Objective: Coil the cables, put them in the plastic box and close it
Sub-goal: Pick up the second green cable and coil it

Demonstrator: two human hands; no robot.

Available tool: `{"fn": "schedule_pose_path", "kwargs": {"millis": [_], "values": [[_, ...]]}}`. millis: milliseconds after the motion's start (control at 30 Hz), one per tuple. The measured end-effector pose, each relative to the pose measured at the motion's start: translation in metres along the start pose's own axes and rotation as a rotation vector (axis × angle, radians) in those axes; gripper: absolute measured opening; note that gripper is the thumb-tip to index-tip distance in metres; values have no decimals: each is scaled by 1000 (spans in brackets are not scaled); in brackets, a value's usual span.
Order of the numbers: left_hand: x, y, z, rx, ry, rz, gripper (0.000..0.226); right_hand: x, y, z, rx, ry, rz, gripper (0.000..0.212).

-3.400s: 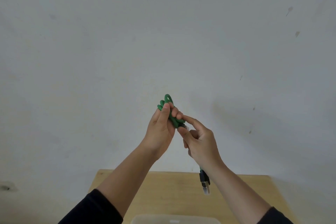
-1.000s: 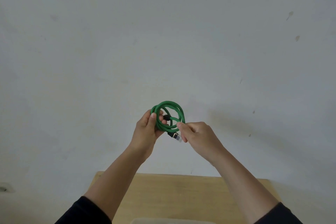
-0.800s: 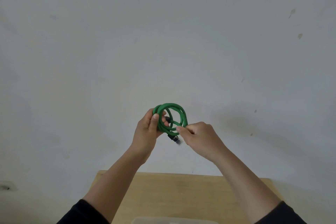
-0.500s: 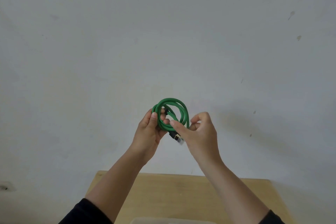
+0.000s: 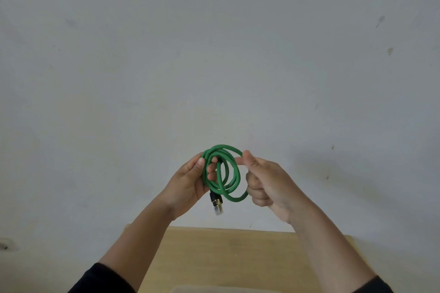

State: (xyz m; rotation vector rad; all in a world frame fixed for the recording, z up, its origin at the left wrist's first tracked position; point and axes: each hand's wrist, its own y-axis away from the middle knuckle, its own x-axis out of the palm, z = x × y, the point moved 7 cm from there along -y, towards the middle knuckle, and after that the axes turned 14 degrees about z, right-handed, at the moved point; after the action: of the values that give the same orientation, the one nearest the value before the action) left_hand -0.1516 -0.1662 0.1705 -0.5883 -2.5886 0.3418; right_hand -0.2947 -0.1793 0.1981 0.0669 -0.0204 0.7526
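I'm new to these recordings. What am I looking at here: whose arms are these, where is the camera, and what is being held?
The camera sits on a person's head, looking forward and down, so the arms are that person's own. The left hand grips a coiled green cable, its plug dangling below. The right hand holds the coil's other side. Behind is a pale wall. Below is a wooden table; a translucent edge at the bottom may be the plastic box.

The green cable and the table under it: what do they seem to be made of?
Green cable: apparently a matte rubbery or braided jacket, no glare, bending in soft loops; its plug looks like black plastic with a shiny metal tip. Table: pale wood or wood-look laminate, matte, faint grain; which one is unclear.
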Motion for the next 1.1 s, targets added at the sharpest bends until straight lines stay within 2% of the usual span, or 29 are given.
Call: {"fn": "schedule_pose_path", "kwargs": {"millis": [100,167,300,367,433,467,533,600,700,767,800,933,1100], "values": [[0,1,2,-16,-13,3,28,-11,0,0,64,-17,-1,36],[1,1,3,-20,-31,0,26,-15,-1,2,63,106,-47,27],[-3,1,6,-47,-28,-65,29,-19,0,12,-98,486,-241,19],[-2,1,7,-51,-26,-64,30,-17,-1,14,-189,511,-271,16],[-1,1,7,-47,-26,-57,30,-16,-3,10,-210,389,-252,16],[-1,1,6,-42,-27,-49,30,-17,-4,6,-186,294,-235,22],[1,1,5,-37,-31,-19,29,-22,-9,-6,-72,99,-224,40],[6,2,4,-40,-56,38,27,-26,-13,-17,55,-47,-205,49],[16,2,8,-69,-177,110,28,-15,-23,-29,179,-83,-17,41],[19,1,11,-83,-265,123,30,-6,-30,-30,170,-88,94,43],[19,0,11,-90,-299,119,31,-6,-29,-28,162,-81,96,44],[19,2,14,-135,-427,97,28,-21,-23,-23,116,-70,-59,35],[16,11,21,-186,-381,44,28,-51,-17,-8,-177,-294,-319,30]]}}
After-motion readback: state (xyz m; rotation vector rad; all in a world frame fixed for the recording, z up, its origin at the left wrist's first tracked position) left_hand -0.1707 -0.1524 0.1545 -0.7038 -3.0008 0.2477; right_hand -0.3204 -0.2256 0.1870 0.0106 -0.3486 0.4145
